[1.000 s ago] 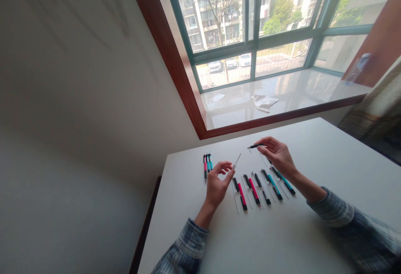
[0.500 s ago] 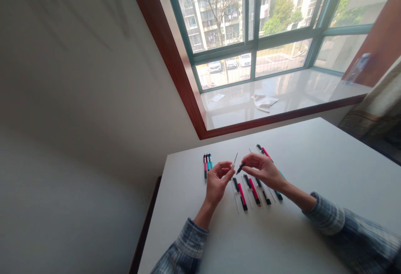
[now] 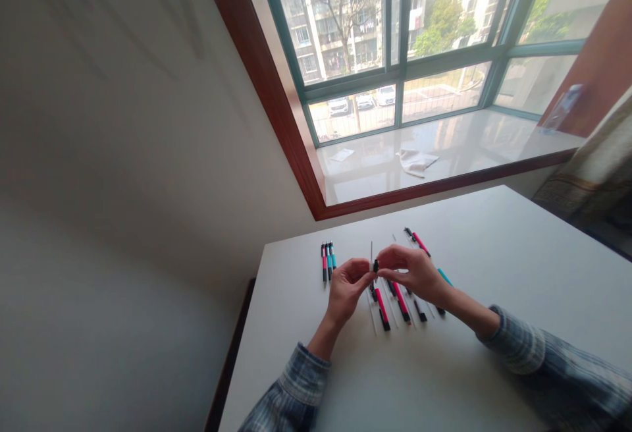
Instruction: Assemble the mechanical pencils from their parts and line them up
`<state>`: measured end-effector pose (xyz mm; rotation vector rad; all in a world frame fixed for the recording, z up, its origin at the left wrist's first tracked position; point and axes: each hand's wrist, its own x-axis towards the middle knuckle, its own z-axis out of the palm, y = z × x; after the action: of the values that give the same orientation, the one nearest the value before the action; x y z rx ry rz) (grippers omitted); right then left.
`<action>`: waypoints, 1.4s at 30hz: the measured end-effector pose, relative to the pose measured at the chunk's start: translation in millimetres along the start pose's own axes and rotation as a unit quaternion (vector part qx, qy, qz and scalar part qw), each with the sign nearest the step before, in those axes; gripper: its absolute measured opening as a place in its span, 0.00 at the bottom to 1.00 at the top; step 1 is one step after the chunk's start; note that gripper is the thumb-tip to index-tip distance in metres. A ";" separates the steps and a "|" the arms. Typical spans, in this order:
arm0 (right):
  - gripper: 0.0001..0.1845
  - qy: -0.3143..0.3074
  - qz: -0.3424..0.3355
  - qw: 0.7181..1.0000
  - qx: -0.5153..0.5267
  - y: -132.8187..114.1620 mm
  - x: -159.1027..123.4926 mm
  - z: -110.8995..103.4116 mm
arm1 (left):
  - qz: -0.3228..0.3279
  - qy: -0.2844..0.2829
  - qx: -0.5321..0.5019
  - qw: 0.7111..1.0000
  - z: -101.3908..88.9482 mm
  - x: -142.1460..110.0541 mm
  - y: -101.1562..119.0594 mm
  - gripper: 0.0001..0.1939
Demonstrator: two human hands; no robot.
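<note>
My left hand (image 3: 347,292) pinches a small white pen part (image 3: 372,266), from which a thin rod (image 3: 372,249) sticks up. Opposite it, my right hand (image 3: 413,272) has a short black pen piece (image 3: 376,265) between thumb and fingers. The two pieces meet or nearly meet between my fingertips; whether they are joined I cannot tell. Below my hands lie pen parts: a pink and black barrel (image 3: 382,310), another pink barrel (image 3: 401,301), and thin pale refills (image 3: 374,320). My right hand hides some of these.
Three whole pens (image 3: 328,262) lie side by side at the left on the white table (image 3: 395,379). Past my right hand are a pink pen part (image 3: 421,243) and a teal one (image 3: 445,276). A window sill (image 3: 365,178) with a crumpled white cloth (image 3: 417,161) lies behind.
My hands have come together. The black piece has moved left against or close to the white part, and the thin rod has turned from tilted to upright.
</note>
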<state>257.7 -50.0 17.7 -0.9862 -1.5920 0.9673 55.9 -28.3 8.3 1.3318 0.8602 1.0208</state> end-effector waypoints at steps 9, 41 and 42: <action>0.08 0.054 -0.029 0.902 -0.427 29.1 29.7 -69.6 | 0.003 0.046 -0.014 0.999 -11.4 -0.1 -7.0 0.17; 0.17 -0.037 0.086 0.970 -0.223 13.7 73.2 -50.6 | -0.040 0.109 -0.043 0.992 -7.9 -7.0 -6.4 0.19; 0.20 -0.036 0.072 0.985 -0.151 8.9 73.8 -50.4 | -0.043 0.105 -0.045 0.992 -7.9 -7.2 -7.1 0.19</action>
<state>294.7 27.8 43.2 -1.3024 -1.7821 0.8808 46.7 -32.0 0.1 1.1144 1.0083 1.1327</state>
